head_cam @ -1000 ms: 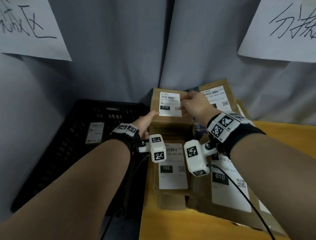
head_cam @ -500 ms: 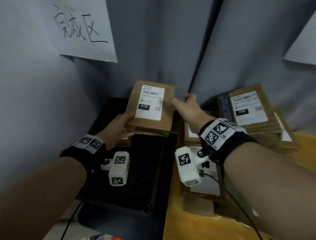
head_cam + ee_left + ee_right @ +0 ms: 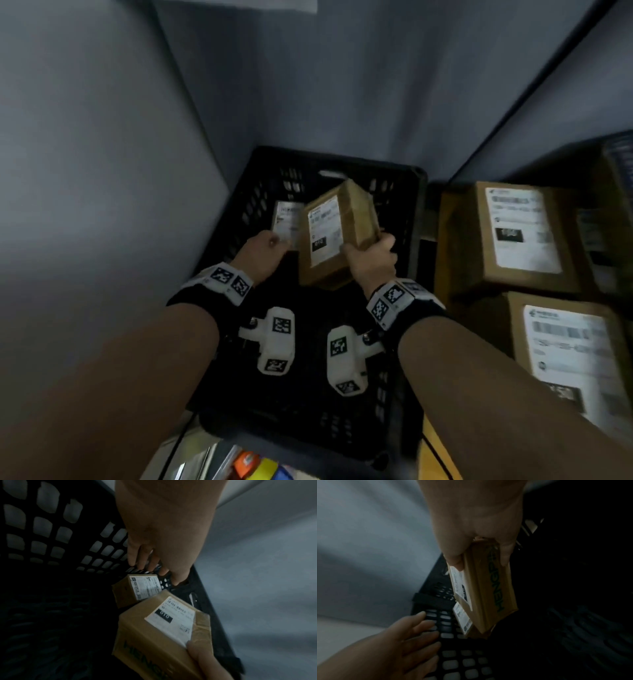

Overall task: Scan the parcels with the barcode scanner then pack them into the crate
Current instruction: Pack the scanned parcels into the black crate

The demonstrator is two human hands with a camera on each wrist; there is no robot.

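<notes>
Parcel [image 3: 337, 236] gripped by right hand [image 3: 371, 260] over crate [image 3: 419, 205]; left hand [image 3: 263, 255] loose, empty.

From head height we look steeply down into the crate [image 3: 419, 219], both forearms in view. Each wrist camera looks along its own hand, close above the crate's latticed wall. All three views share the held parcel [image 3: 337, 236] and the crate.

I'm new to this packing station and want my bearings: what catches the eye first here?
The right hand grips a brown parcel, tilted over the black crate. The open left hand reaches toward a smaller parcel already inside. More labelled parcels lie stacked to the crate's right.
</notes>
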